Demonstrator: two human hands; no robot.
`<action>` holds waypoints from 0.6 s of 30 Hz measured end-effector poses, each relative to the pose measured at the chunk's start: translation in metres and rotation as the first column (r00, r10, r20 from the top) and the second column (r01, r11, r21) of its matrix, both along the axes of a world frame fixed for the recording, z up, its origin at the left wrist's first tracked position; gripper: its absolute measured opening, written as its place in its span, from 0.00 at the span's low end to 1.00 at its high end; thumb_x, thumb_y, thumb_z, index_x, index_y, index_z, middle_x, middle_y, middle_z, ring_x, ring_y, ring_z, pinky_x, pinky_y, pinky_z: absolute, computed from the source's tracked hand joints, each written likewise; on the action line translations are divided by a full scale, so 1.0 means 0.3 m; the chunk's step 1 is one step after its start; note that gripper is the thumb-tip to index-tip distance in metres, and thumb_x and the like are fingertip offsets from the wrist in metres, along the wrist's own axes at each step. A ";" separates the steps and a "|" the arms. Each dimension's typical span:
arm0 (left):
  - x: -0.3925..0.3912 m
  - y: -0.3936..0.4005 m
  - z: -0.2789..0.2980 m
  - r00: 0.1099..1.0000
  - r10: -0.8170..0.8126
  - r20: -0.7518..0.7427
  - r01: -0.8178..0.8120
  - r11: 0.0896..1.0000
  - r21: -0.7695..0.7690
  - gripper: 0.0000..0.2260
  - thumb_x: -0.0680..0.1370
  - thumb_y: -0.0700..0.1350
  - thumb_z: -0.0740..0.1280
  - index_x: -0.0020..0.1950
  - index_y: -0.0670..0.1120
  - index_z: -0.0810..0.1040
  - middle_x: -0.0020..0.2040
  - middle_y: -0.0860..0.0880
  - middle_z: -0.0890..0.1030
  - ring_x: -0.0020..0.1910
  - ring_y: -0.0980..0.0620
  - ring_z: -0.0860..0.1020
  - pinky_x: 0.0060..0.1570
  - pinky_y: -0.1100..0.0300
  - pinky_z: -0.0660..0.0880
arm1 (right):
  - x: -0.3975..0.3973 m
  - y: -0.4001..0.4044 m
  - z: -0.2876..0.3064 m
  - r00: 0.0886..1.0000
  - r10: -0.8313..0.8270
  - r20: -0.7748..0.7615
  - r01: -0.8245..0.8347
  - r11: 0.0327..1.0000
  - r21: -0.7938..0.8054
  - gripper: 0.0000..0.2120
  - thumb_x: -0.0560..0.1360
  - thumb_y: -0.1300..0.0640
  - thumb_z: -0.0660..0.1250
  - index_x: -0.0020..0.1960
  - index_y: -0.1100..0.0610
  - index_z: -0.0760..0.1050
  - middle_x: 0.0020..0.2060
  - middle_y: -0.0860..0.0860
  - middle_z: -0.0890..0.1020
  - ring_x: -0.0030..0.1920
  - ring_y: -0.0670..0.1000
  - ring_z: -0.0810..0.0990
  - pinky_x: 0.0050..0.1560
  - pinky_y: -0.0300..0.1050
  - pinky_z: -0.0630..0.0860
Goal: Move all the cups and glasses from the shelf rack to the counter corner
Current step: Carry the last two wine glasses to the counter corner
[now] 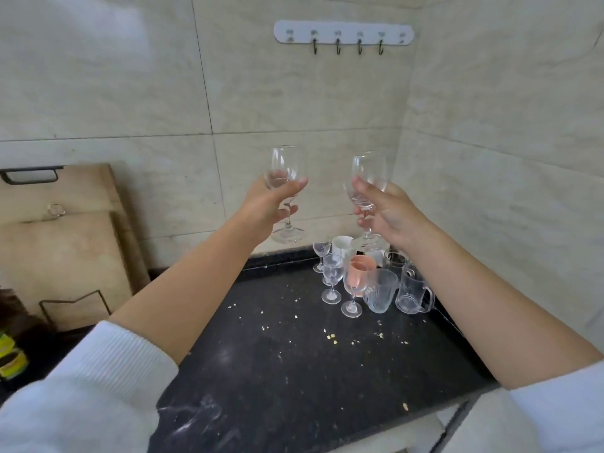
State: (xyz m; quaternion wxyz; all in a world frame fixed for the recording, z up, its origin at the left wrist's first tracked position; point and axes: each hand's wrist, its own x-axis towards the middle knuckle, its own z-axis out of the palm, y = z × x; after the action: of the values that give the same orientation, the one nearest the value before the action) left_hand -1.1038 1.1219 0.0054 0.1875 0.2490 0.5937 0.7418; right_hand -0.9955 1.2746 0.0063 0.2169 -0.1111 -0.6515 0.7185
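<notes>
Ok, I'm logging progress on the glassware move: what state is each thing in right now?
left hand: shut on left wine glass, upright, in the air
right hand: shut on right wine glass, upright, in the air
pink cup: standing in the counter corner
glass mug: standing, empty
wall hooks: bare

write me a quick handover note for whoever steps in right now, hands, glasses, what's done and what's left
Left hand: grip closed on a wine glass, upright, held in the air.
Right hand: grip closed on a second wine glass, also upright and held up above the corner group.
Done: a cluster already stands in the counter corner: small stemmed glasses, a pink cup, a white mug, a ribbed tumbler, glass mugs.
Left: set both held glasses down by the cluster. The shelf rack is out of view, so check it for more.
</notes>
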 end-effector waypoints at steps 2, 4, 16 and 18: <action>-0.070 0.056 -0.045 0.999 0.048 -0.012 -0.049 0.998 -0.042 0.12 0.73 0.38 0.69 0.53 0.45 0.69 0.45 0.51 0.73 0.45 0.53 0.75 0.43 0.62 0.74 | -0.084 0.071 -0.045 1.000 -0.012 0.015 0.011 0.999 0.031 0.09 0.72 0.60 0.68 0.41 0.52 0.68 0.37 0.49 0.75 0.35 0.46 0.74 0.30 0.36 0.73; -0.134 0.102 -0.100 0.992 0.119 -0.036 -0.123 0.982 -0.142 0.23 0.72 0.38 0.71 0.64 0.44 0.66 0.47 0.49 0.74 0.48 0.49 0.75 0.46 0.59 0.76 | -0.162 0.123 -0.106 0.999 -0.028 0.044 0.025 0.998 0.057 0.12 0.70 0.65 0.69 0.45 0.53 0.68 0.41 0.49 0.75 0.41 0.47 0.76 0.37 0.40 0.75; -0.540 0.333 -0.514 0.970 0.186 -0.157 -0.242 0.801 -0.547 0.20 0.66 0.41 0.75 0.52 0.46 0.69 0.44 0.50 0.72 0.48 0.49 0.73 0.49 0.55 0.71 | -0.502 0.262 -0.548 0.915 -0.208 0.346 -0.013 0.841 0.541 0.30 0.63 0.58 0.76 0.60 0.56 0.67 0.49 0.46 0.69 0.51 0.47 0.70 0.42 0.25 0.66; -0.621 0.372 -0.584 0.973 0.172 -0.156 -0.231 0.781 -0.580 0.19 0.67 0.41 0.75 0.50 0.47 0.69 0.40 0.52 0.71 0.47 0.49 0.73 0.46 0.56 0.70 | -0.559 0.268 -0.616 0.907 -0.200 0.370 -0.056 0.815 0.577 0.32 0.62 0.59 0.75 0.63 0.57 0.67 0.50 0.46 0.69 0.53 0.46 0.70 0.50 0.35 0.66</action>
State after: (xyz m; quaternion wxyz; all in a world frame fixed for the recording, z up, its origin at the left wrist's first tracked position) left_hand -1.2900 1.2334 -0.1697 0.1474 0.1474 0.8274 0.5215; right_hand -1.1632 1.3550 -0.1787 0.1248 -0.2152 -0.8634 0.4389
